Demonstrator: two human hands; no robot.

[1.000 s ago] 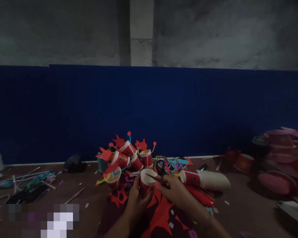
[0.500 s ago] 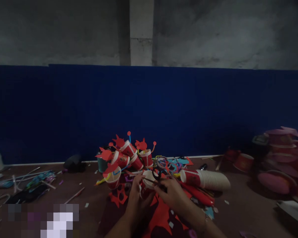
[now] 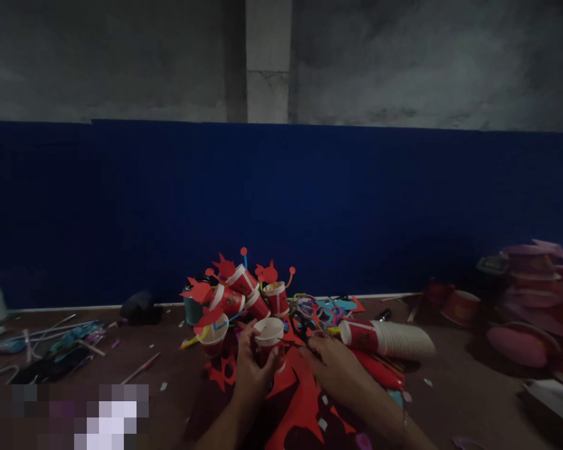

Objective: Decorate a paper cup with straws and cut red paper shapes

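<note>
My left hand (image 3: 251,370) is closed round a small red paper cup (image 3: 268,337) with a white inside, held upright above the floor. My right hand (image 3: 334,365) sits just to the right of it, fingers curled on black-handled scissors (image 3: 301,322) that point up and away from the cup. Cup and scissors are a little apart. Under both hands lie cut sheets of red paper (image 3: 300,406).
A heap of decorated red cups (image 3: 237,294) with red paper shapes and straws stands behind my hands. A stack of paper cups (image 3: 387,339) lies on its side to the right. Pink and red craft items (image 3: 530,287) crowd the far right; straws and scraps (image 3: 56,344) litter the left.
The scissors were at the cup's rim. My left hand has since drawn the cup a little to the left, and the scissors have come away from it.
</note>
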